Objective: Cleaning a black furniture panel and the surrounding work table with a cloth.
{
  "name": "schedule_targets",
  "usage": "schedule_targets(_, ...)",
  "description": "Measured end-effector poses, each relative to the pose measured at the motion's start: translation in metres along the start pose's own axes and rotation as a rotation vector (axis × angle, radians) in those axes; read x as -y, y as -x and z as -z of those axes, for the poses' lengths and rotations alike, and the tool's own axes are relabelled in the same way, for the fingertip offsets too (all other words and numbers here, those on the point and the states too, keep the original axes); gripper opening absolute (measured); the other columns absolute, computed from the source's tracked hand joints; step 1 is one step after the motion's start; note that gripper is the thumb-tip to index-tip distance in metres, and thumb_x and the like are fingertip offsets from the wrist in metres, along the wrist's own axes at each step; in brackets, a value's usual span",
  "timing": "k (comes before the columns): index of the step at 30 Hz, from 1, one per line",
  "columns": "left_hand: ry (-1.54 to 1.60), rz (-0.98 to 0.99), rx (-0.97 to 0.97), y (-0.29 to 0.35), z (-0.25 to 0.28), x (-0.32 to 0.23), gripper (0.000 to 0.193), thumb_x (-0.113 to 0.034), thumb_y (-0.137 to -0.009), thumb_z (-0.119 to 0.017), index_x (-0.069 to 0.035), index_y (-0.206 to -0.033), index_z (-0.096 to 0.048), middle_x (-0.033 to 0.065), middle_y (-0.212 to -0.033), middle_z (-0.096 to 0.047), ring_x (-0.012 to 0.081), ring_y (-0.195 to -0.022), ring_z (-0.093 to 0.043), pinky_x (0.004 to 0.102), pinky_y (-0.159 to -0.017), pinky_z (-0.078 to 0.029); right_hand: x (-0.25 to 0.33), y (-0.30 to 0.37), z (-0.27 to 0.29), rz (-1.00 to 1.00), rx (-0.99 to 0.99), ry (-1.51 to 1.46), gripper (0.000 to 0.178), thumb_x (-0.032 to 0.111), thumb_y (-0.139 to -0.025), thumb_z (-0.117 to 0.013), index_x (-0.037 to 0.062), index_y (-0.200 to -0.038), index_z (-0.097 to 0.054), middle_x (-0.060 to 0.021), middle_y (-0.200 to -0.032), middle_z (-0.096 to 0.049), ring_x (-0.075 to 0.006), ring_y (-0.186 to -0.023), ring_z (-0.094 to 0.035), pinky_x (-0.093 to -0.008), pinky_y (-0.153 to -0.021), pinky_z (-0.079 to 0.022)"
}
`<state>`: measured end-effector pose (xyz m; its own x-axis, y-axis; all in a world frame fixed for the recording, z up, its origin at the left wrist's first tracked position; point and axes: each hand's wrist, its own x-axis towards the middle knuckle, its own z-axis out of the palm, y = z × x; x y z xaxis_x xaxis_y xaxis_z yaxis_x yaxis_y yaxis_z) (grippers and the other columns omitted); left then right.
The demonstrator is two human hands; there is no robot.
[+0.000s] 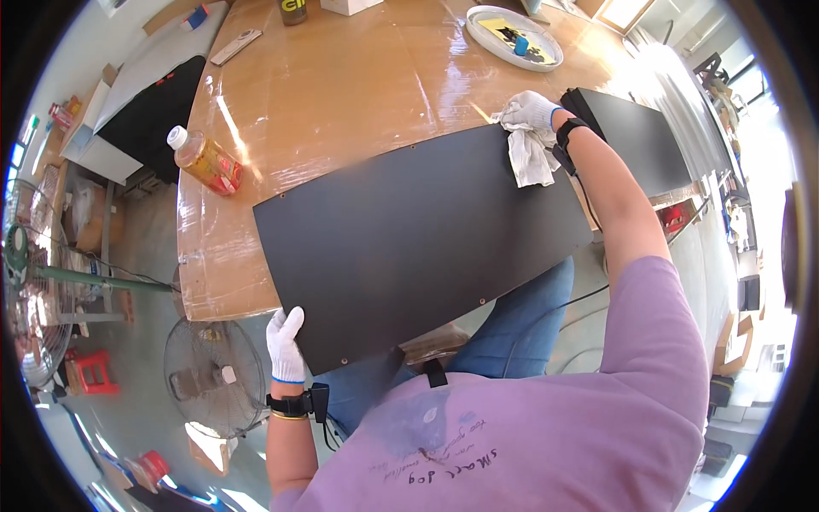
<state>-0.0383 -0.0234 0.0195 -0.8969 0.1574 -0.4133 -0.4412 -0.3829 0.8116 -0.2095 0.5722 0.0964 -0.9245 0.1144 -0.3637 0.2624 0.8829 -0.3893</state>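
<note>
Evidently, white cloth [533, 162] hides part of the black panel [418, 247].

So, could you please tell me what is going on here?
A person is handling a flat black panel, partly over the table and jutting past its near edge. The gloved left hand holds its left edge; the gloved right hand presses a white cloth at the far right corner.

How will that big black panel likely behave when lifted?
The black panel is probably stiff: its overhanging near side shows no clear sag. Its smooth face may feel slippery. So broad, it may tip if lifted one-handed.
</note>
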Motion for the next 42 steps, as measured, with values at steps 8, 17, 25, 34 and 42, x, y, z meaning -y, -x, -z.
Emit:
schedule_targets(8, 0.012, 0.012, -0.024, 0.0, 0.005, 0.003, 0.023, -0.01, -0.092, -0.063, 0.003, -0.11, -0.062, 0.0081, -0.099, -0.068, 0.0151, -0.083, -0.066, 0.0268, -0.076, -0.053, 0.092, -0.005, -0.046, 0.162, 0.004, 0.172, 0.03, 0.03, -0.082, -0.071, 0.0049, -0.098, -0.069, -0.0111, -0.087, -0.069, -0.0223, -0.082, -0.064, -0.034, -0.077, -0.049)
schedule_targets(17, 0.01, 0.034, 0.019, -0.002, 0.004, -0.002, 0.025, -0.009, -0.091, -0.064, 0.006, -0.111, -0.062, 0.0095, -0.099, -0.068, 0.0147, -0.083, -0.066, 0.0263, -0.074, -0.053, 0.197, -0.002, -0.09, 0.352, -0.007, 0.204, 0.038, 0.042, -0.08, -0.07, 0.0035, -0.085, -0.071, -0.0187, -0.084, -0.069, -0.0348, -0.082, -0.065, -0.0396, -0.075, -0.051)
schedule_targets(25, -0.049, 0.025, 0.045, -0.006, 0.015, 0.002, 0.029, -0.015, -0.09, -0.067, 0.007, -0.109, -0.064, 0.0091, -0.097, -0.068, 0.0132, -0.084, -0.063, 0.0267, -0.077, -0.051, 0.263, -0.018, -0.137, 0.493, 0.01, 0.235, 0.042, 0.045, -0.083, -0.065, 0.0038, -0.089, -0.069, -0.0182, -0.083, -0.069, -0.0372, -0.082, -0.065, -0.041, -0.075, -0.051)
schedule_targets(34, -0.165, -0.025, 0.032, -0.018, 0.023, 0.013, 0.031, -0.014, -0.087, -0.07, 0.01, -0.106, -0.063, 0.0097, -0.093, -0.069, 0.0142, -0.077, -0.065, 0.0258, -0.069, -0.053, 0.367, -0.038, -0.201, 0.923, -0.027, 0.827, 0.027, 0.038, -0.09, -0.053, 0.0284, -0.111, -0.066, 0.0009, -0.113, -0.065, -0.0223, -0.101, -0.064, -0.0381, -0.077, -0.054)
schedule_targets(42, -0.09, -0.03, 0.04, -0.008, 0.02, 0.011, 0.035, -0.019, -0.087, -0.071, 0.008, -0.108, -0.064, 0.0079, -0.095, -0.069, 0.0131, -0.081, -0.064, 0.0247, -0.073, -0.051, 0.441, 0.028, -0.235, 0.687, 0.142, -0.283, 0.028, 0.027, -0.092, -0.061, 0.0095, -0.113, -0.068, -0.0091, -0.098, -0.071, -0.0202, -0.091, -0.066, -0.0323, -0.083, -0.052)
